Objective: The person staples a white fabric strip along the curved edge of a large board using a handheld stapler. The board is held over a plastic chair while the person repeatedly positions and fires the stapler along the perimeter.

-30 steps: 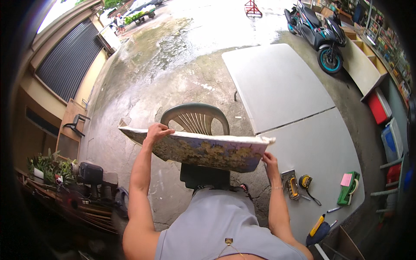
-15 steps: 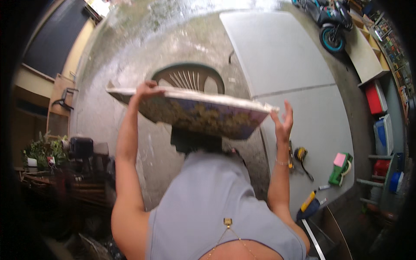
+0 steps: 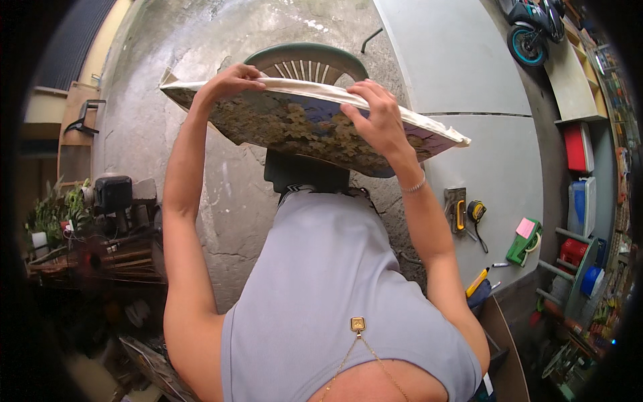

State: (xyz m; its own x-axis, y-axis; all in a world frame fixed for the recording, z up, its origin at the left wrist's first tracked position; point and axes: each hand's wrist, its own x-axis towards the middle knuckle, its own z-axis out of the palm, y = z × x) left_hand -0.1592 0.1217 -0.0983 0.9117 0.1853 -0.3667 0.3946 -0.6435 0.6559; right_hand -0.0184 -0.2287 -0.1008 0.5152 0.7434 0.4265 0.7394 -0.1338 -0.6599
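A canvas painting [image 3: 288, 124] of yellowish blossoms on blue and purple stands on edge before me, its painted face toward me. White cloth wraps its upper edge. Toward the left end, my left hand [image 3: 231, 82] curls its fingers over that edge. My right hand [image 3: 380, 117] grips the same edge right of the middle, fingers over the top and thumb on the painted side. Behind it rises the slatted back of a green plastic chair [image 3: 301, 48]; whether the canvas rests on the seat is hidden.
Right of me, a grey folding table [image 3: 482, 161] carries a yellow-handled trowel [image 3: 455, 209], a tape measure [image 3: 476, 211], a green tape dispenser [image 3: 524, 242] and a yellow cutter [image 3: 477, 281]. A motorcycle [image 3: 529, 40] stands at far right. Potted plants [image 3: 67, 208] are at left.
My right hand has shifted from the canvas's right corner inward along the top edge and now grips it. In the picture, the canvas sits higher and its right end farther right.
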